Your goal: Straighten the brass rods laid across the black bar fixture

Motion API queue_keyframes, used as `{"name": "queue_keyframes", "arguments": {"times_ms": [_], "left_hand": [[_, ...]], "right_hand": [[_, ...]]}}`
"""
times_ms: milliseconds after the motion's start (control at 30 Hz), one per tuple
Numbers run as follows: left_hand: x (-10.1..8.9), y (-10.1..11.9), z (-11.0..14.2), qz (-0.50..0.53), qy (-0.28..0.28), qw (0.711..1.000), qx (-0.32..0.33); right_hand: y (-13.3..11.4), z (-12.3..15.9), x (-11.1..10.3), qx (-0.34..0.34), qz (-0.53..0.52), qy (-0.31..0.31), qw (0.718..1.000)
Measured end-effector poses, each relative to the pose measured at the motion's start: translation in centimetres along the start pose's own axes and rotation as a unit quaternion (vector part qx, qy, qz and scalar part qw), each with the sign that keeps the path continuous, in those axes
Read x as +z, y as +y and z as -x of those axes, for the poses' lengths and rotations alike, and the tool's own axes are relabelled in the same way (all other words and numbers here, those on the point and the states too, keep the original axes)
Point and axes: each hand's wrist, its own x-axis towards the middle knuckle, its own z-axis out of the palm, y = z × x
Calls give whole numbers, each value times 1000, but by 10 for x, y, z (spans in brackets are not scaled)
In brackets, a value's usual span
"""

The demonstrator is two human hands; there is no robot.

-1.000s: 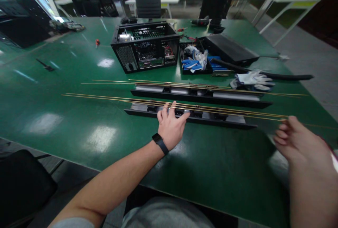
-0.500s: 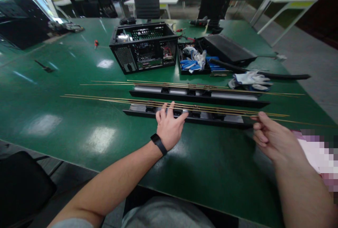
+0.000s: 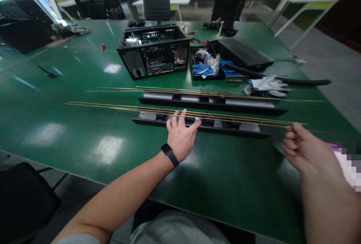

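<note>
Two long black channels lie side by side on the green table, each with several thin brass-coloured rods along it. My left hand (image 3: 181, 136) rests over the near channel (image 3: 239, 133), fingers spread and fingertips touching the near rods (image 3: 135, 109). A dark band circles that wrist. To the right, beyond the channel's end, my right hand (image 3: 303, 148) pinches one thin rod between thumb and forefinger; this rod runs on past the hand. The far channel (image 3: 214, 106), with its own rods (image 3: 118, 90), sits untouched behind.
Behind the channels stands an open black computer case (image 3: 153, 54). Beside it are a tray with blue-and-white gloves (image 3: 207, 65), a black panel (image 3: 245, 52), another glove pair (image 3: 267, 85) and a black bar (image 3: 304, 81). A small brush-like tool (image 3: 47, 71) lies left.
My right hand has moved to the right, drawing the pinched rod lengthwise along the near channel. My left hand stays in place.
</note>
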Motion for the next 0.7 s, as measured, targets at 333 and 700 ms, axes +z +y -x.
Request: {"name": "queue_keyframes", "arguments": {"times_ms": [333, 700], "left_hand": [[-1, -1, 0, -2, -6, 1000, 4], [2, -1, 0, 4, -1, 1000, 3]], "right_hand": [[-3, -2, -3, -16, -16, 22, 1000], [8, 23, 21, -3, 20, -45, 999]]}}
